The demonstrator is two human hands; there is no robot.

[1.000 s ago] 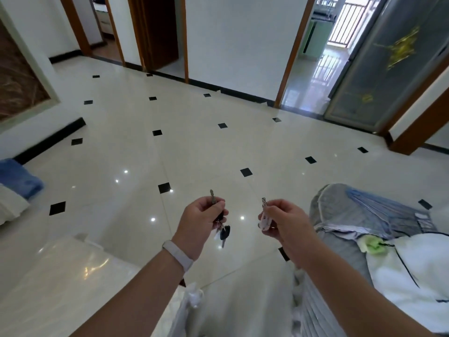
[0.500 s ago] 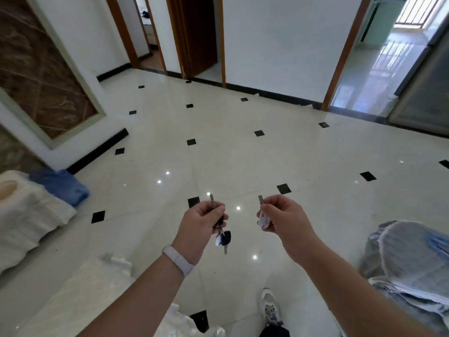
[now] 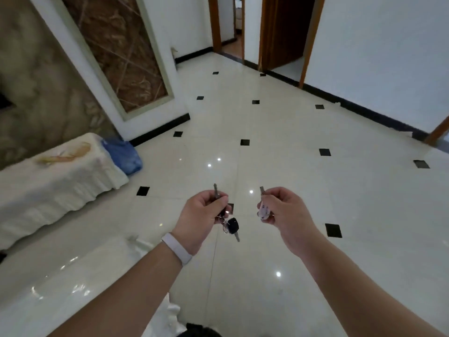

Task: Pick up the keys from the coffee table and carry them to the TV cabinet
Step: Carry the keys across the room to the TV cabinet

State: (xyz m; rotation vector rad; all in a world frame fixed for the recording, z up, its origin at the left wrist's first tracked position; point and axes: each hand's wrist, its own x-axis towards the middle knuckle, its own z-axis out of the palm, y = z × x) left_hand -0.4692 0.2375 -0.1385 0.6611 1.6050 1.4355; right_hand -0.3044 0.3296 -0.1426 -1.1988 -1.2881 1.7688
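The left hand (image 3: 202,216) held a bunch of keys (image 3: 229,223), its fingers (image 3: 220,205) pinching one key upright; a black fob dangled below. The right hand (image 3: 283,210) pinched a pale-handled key (image 3: 263,207) above the tiled floor (image 3: 291,147).

A blue bag (image 3: 125,155) sits on the tiled floor (image 3: 291,166), touching a white-draped bench (image 3: 56,181).

Ahead of both hands the glossy tiled floor (image 3: 279,147) lies open, while a cloth-draped low cabinet (image 3: 56,181) and a blue bag (image 3: 124,154) crowd the left, beside the wall (image 3: 43,76).
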